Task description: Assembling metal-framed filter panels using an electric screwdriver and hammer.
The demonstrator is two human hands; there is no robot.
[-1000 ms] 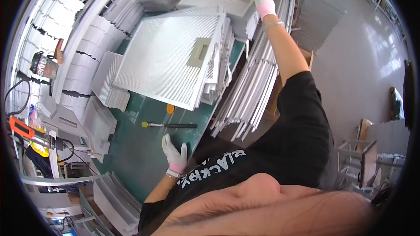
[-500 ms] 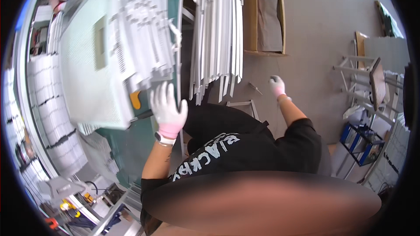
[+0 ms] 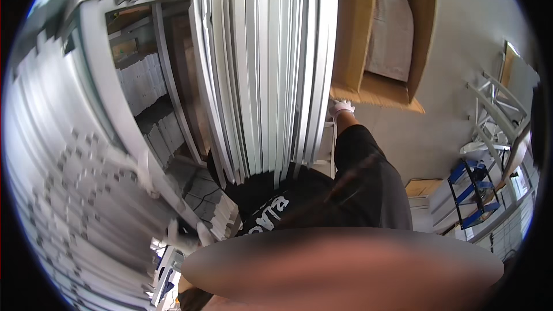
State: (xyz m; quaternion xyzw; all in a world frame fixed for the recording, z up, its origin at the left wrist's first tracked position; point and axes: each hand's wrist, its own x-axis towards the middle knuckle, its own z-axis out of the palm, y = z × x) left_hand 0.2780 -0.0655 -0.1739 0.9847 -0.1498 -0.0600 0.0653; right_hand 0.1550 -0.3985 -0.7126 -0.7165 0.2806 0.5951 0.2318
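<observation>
Both of my hands wear white gloves. My left hand (image 3: 187,237) is low at the left, beside the edge of the workbench, blurred, its thumb and a finger apart with nothing plainly between them. Left of it lies a row of white slotted profiles (image 3: 92,178) on the bench. My right hand (image 3: 343,107) reaches out right of a bundle of long silvery-white profiles (image 3: 262,80), close to the lower end of a cardboard box (image 3: 391,93). Its fingers look slightly spread, and I see nothing held. Whether it touches the box is unclear. The bundle stretches away in front of my body.
A bench frame (image 3: 106,86) runs along the left, with stacked white pieces (image 3: 141,83) below it. On the right are a light metal stool frame (image 3: 498,109) and a blue and black rack (image 3: 473,190). Flat cardboard (image 3: 423,187) lies on the floor.
My view has shifted, and the profile bundle and box look closer. My left hand has gone lower, away from the slotted profiles' ends; my right hand is now beside the bundle and box.
</observation>
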